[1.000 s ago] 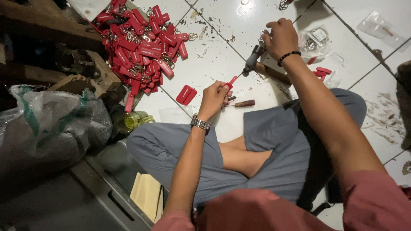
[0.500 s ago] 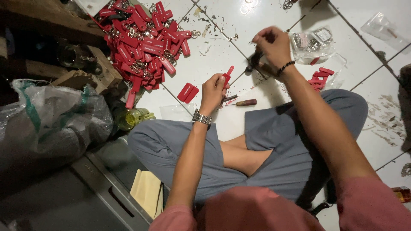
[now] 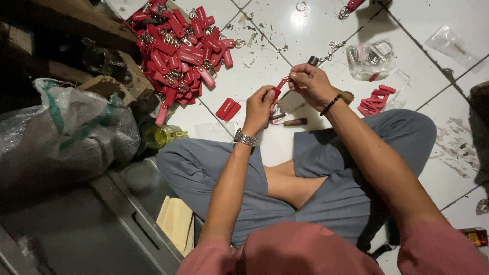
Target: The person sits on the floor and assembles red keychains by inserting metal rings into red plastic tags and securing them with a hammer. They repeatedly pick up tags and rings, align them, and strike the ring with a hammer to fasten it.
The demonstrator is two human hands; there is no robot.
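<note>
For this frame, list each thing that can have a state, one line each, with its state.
left hand: closed around a red strip.
right hand: fingers pinched at the strip's top end, dark tool in the palm.
red strip: held off the floor between both hands.
pile of red tags: heaped loose on the tiled floor.
clear bag of metal parts: lying on the floor; open or sealed, cannot tell.
grey sack: full, bunched at the top.

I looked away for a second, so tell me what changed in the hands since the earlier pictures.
The right hand came down and in to meet the left hand, and both now pinch the red tag between them. The red pile and clear bag stayed put.
</note>
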